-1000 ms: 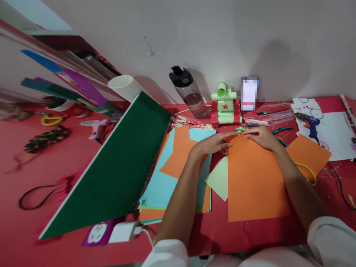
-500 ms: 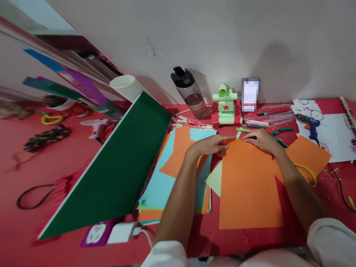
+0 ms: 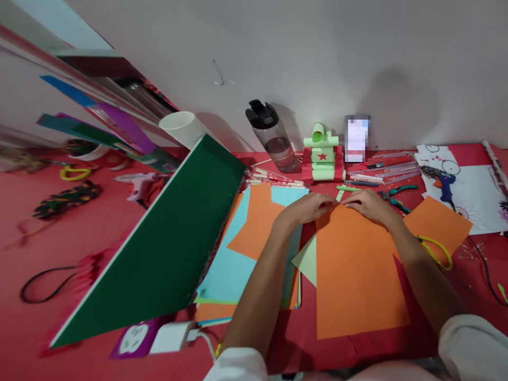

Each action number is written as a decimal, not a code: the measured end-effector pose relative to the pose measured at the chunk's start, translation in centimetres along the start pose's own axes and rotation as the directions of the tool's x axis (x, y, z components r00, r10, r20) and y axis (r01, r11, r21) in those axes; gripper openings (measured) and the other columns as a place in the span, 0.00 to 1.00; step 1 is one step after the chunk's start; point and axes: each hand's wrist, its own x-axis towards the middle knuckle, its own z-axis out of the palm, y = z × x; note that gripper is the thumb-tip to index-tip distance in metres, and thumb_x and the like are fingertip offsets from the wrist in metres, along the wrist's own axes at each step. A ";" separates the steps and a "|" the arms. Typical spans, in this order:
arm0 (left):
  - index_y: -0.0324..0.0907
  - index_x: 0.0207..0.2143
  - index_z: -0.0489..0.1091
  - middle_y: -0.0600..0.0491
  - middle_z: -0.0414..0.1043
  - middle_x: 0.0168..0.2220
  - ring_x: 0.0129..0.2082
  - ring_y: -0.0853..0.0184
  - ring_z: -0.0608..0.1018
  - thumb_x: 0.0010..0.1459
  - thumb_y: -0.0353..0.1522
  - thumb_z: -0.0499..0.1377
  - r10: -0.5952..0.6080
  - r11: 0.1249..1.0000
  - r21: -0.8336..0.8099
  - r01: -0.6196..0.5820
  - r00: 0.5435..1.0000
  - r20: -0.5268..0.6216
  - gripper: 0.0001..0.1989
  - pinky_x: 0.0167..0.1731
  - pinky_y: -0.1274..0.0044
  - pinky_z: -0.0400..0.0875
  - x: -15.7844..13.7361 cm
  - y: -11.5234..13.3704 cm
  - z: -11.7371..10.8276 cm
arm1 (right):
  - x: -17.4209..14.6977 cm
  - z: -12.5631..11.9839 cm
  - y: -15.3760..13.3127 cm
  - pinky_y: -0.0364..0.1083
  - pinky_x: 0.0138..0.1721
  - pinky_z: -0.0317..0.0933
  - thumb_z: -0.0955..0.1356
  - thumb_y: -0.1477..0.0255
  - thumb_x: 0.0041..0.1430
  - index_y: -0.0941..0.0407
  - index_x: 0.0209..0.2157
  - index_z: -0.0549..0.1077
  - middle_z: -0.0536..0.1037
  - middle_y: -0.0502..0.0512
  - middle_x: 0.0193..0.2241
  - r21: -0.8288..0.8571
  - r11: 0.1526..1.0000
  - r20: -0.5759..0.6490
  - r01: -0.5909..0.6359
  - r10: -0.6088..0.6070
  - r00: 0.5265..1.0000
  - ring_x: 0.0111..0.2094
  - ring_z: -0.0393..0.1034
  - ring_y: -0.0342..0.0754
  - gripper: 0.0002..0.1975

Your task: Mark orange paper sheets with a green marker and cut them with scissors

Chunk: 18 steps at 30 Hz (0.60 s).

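Observation:
A large sheet of orange paper (image 3: 361, 275) lies in front of me, its far edge between my two hands. My left hand (image 3: 311, 208) pinches that edge at its left, fingers bent and pressed together. Close beside it, my right hand (image 3: 367, 205) grips the same edge with thumb and fingertips. Whether the edge is folded or curled is hidden by the fingers. Under the sheet's left side shows a corner of pale green paper (image 3: 307, 260). Just beyond the hands stands a tank-like model of green paper rolls (image 3: 322, 153) with a red star.
Stacked blue and orange paper (image 3: 226, 278) and a leaning green board (image 3: 159, 254) are at left. A water bottle (image 3: 273, 140) and lit phone (image 3: 356, 138) stand by the wall. Pliers (image 3: 399, 193), a blue glue gun (image 3: 444, 182) and yellow-handled scissors (image 3: 438, 251) lie right.
Both hands have drawn slightly closer together along the paper's far edge. The sheet's near end has shifted a little towards me and to the right.

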 end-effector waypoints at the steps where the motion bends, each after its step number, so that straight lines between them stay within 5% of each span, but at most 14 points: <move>1: 0.41 0.55 0.80 0.46 0.85 0.49 0.43 0.59 0.83 0.65 0.26 0.55 0.008 1.000 0.006 -0.007 1.000 -0.008 0.21 0.42 0.73 0.72 0.1 0.0 0.0 | 0.0 0.0 0.0 0.51 0.48 0.70 0.68 0.73 0.71 0.49 0.45 0.87 0.88 0.55 0.45 -0.011 1.000 0.002 0.004 -0.004 1.000 0.46 0.81 0.55 0.13; 18: 0.41 0.51 0.80 0.45 0.83 0.50 0.45 0.56 0.81 0.64 0.24 0.52 -0.016 0.993 0.117 0.023 0.998 -0.058 0.20 0.44 0.71 0.73 0.2 0.1 0.3 | 0.1 0.2 0.5 0.51 0.48 0.68 0.66 0.75 0.72 0.50 0.44 0.86 0.85 0.57 0.45 -0.155 0.988 -0.020 0.005 -0.008 1.000 0.45 0.78 0.55 0.14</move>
